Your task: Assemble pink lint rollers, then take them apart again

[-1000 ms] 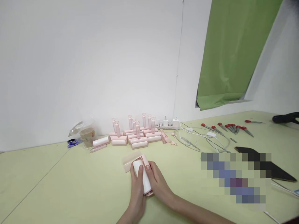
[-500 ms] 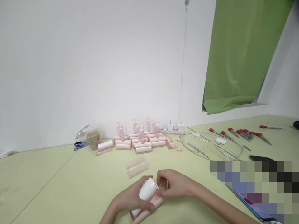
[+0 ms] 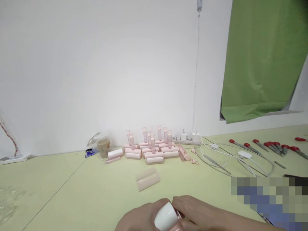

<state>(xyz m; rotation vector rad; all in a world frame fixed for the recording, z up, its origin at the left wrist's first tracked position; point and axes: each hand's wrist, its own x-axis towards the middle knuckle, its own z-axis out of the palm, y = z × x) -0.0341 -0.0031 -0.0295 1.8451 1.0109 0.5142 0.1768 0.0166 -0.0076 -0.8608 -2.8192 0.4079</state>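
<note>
At the bottom of the head view, my left hand [image 3: 141, 217] is closed around a lint roller with a glossy white roll [image 3: 166, 216] and a pink frame. My right hand [image 3: 190, 211] is also closed, its fingers pinching the pink frame at the roll's right end; the fingertips are partly hidden. The roller's lower part is cut off by the picture's edge. On the table just beyond my hands lies a translucent pale pink cover [image 3: 148, 179], apart from both.
Several pink lint rollers [image 3: 154, 157] with upright handles stand along the wall. To their left are another white roll [image 3: 115, 154] and a bagged cup [image 3: 103, 147]. A power strip [image 3: 185, 141], cables [image 3: 245, 154] and red-handled tools [image 3: 271, 147] lie to the right.
Both hands and the lint roller appear lower and further right, nearer the bottom edge. The right hand's fingers have closed in on the roller's end. The camera view has shifted.
</note>
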